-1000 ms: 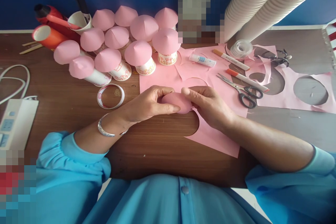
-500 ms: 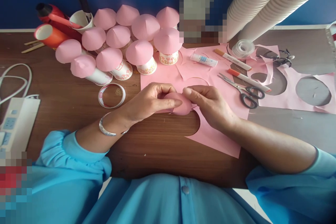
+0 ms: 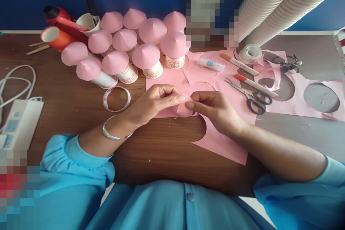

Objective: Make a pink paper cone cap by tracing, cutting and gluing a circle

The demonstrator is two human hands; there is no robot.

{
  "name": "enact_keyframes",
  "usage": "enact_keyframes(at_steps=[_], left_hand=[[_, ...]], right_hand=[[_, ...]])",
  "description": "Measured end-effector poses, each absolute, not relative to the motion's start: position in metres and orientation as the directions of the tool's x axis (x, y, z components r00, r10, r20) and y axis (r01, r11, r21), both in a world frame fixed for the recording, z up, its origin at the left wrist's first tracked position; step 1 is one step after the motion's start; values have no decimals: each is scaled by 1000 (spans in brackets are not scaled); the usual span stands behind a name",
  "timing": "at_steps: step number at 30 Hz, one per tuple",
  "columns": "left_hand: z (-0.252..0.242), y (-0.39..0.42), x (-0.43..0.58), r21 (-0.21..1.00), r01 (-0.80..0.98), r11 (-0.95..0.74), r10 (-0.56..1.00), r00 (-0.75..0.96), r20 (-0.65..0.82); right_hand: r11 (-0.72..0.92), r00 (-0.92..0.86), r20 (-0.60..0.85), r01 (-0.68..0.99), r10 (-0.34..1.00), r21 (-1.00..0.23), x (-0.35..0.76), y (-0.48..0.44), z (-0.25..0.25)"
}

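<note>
Between my hands is a small piece of pink paper, rounded at its lower edge and with a seam or slit running across it. My left hand pinches its upper left part between thumb and fingers. On the right edge, my right hand grips the paper between thumb and forefinger. Larger pink paper sheets with round cut-outs lie underneath and to the right. Behind my hands stand several paper cups topped with pink paper cones.
Right of my hands lie scissors, two markers, a glue stick and a tape roll. A cut cup ring sits on the left. A power strip is at far left; white corrugated tubes stand behind.
My right thumb has come down onto the paper's front, and my left thumb has shifted slightly upward. The paper appears flatter and its seam now shows. The view has shifted slightly.
</note>
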State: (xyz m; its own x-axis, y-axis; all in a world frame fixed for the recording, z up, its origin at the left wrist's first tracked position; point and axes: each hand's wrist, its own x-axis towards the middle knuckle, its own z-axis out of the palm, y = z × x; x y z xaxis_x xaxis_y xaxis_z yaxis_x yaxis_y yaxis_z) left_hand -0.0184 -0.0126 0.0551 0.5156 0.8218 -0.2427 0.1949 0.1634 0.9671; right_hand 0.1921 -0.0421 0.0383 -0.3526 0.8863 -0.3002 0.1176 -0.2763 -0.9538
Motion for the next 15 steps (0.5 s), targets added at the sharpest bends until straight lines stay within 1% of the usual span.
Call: enact_keyframes(at_steps=[4,8,11,15], left_hand=[[54,-13,-18,972,204,116,846,493,-204],[51,-12,-18,979,181,91,864,476,-168],[48,-11,-19,984,150,100,867,473,-160],[47,-11,-20,978,139,158,863,462,-205]], right_hand=[[-270,-354,-305,145,884,-952,190,-43,43],[-241,-356,-265,113,896,-964,189,-42,44],[-238,-340,-262,110,903,-965,189,-42,42],[-250,-338,-277,121,899,-961,191,-41,39]])
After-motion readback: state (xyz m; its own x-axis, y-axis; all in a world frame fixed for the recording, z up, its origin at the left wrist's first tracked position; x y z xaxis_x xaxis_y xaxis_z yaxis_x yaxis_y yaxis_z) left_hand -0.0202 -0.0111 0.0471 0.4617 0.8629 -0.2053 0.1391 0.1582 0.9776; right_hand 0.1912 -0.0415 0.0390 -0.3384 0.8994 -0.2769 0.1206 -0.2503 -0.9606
